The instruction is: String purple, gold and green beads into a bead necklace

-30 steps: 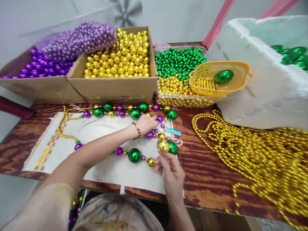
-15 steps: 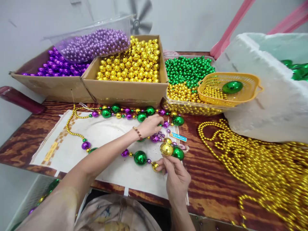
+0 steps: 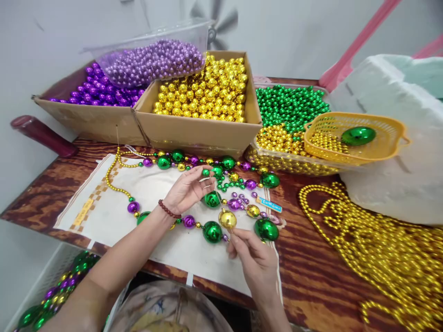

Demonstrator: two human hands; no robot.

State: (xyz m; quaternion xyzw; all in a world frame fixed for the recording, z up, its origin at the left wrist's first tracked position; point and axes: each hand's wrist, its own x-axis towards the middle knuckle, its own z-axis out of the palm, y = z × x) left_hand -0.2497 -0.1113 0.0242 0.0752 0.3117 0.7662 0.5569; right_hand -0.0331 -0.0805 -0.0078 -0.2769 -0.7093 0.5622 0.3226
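My left hand (image 3: pixel 188 188) is raised over the white cloth (image 3: pixel 114 223), its thumb and fingertips pinching a small green bead (image 3: pixel 206 173). Below and to the right, my right hand (image 3: pixel 254 253) pinches at the lower edge of a shiny gold bead (image 3: pixel 228 219). A thin line, thread or needle, rises from the gold bead toward my left fingertips; which of the two I cannot tell. Around both hands a bead necklace (image 3: pixel 212 232) of green, purple and gold beads lies looped on the cloth. Loose small green beads (image 3: pixel 226 186) and purple beads (image 3: pixel 238 196) lie inside the loop.
Behind stand a cardboard box of gold beads (image 3: pixel 204 131), a box of purple beads (image 3: pixel 86 117) and a tub of green and gold beads (image 3: pixel 294 103). A yellow basket (image 3: pixel 387 133) rests on the tub. Gold bead strands (image 3: pixel 384 258) cover the right side. A dark red bottle (image 3: pixel 44 136) lies left.
My left hand has drawn back leftward from the loose green beads and now holds one up. My right hand keeps its pinch by the gold bead. The view has shifted slightly left.
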